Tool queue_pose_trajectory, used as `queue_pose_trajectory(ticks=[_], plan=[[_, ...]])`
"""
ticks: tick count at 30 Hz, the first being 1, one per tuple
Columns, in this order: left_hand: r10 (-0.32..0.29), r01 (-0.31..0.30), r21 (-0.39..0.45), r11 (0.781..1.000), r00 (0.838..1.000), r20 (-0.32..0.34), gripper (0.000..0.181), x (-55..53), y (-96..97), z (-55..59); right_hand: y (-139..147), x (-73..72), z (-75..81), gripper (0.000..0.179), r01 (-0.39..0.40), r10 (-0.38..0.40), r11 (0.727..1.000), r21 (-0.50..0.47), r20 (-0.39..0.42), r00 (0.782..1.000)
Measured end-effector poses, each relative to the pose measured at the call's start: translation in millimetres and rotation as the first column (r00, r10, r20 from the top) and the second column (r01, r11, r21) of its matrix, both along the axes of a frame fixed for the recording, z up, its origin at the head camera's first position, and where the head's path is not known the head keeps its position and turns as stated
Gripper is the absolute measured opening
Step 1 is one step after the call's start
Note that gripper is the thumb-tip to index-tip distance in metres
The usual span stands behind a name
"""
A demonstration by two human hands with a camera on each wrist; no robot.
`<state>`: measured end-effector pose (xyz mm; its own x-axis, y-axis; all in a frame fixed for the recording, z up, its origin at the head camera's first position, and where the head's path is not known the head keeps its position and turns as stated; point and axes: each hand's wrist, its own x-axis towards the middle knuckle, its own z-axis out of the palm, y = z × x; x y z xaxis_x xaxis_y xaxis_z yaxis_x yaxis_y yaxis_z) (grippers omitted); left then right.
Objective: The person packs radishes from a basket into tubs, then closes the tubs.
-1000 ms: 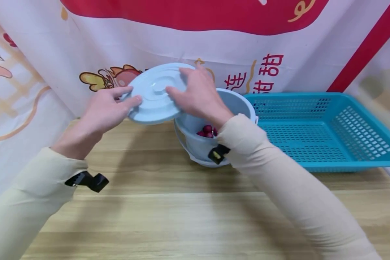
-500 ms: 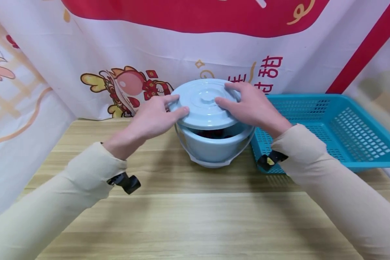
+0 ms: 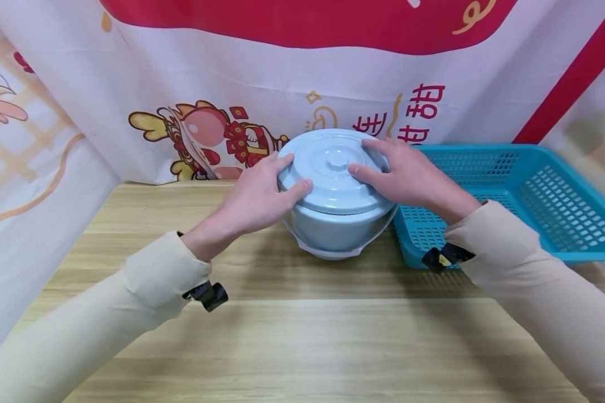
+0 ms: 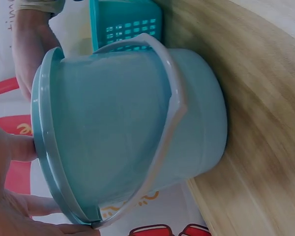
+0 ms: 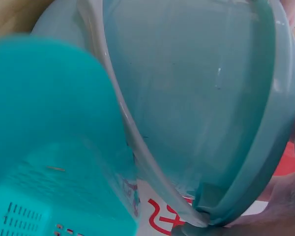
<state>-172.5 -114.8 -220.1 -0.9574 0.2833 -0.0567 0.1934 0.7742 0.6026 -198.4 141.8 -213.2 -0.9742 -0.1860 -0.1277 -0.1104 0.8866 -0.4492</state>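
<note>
A round light-blue lid (image 3: 327, 182) with a small raised knob lies over the mouth of the matching bucket (image 3: 333, 232). A thin dark gap shows under the lid's front edge. My left hand (image 3: 259, 193) holds the lid's left rim, thumb on top and other fingers at the edge. On the opposite side my right hand (image 3: 408, 173) holds the right rim, its thumb near the knob. In the left wrist view, fingers (image 4: 24, 147) meet the lid's edge. The bucket's pale handle (image 4: 174, 105) hangs down along its side. What is inside the bucket is hidden.
A teal perforated plastic basket (image 3: 529, 257) stands close to the bucket's right side. Both rest on a wood-grain table (image 3: 302, 336). A white and red printed cloth (image 3: 282, 73) hangs right behind them.
Both hands have carried the lid rightward and down from beside the bucket onto its mouth. The dark red round things seen inside earlier are now covered.
</note>
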Motion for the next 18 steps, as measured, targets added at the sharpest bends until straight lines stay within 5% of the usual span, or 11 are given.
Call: queue_pose_trajectory(ticks=[11,18], plan=[[-0.044,0.038,-0.121,0.992,0.998,-0.045,0.084,11.8,-1.3,-10.3,3,11.4,-2.2,0.091,-0.058,0.055,0.996,0.075,0.037,0.998],[-0.092,0.048,-0.276,0.960,0.985,-0.148,0.084,2.5,-0.1,-4.8,3,8.6,7.4,0.099,-0.087,0.083,0.984,0.153,0.027,0.996]])
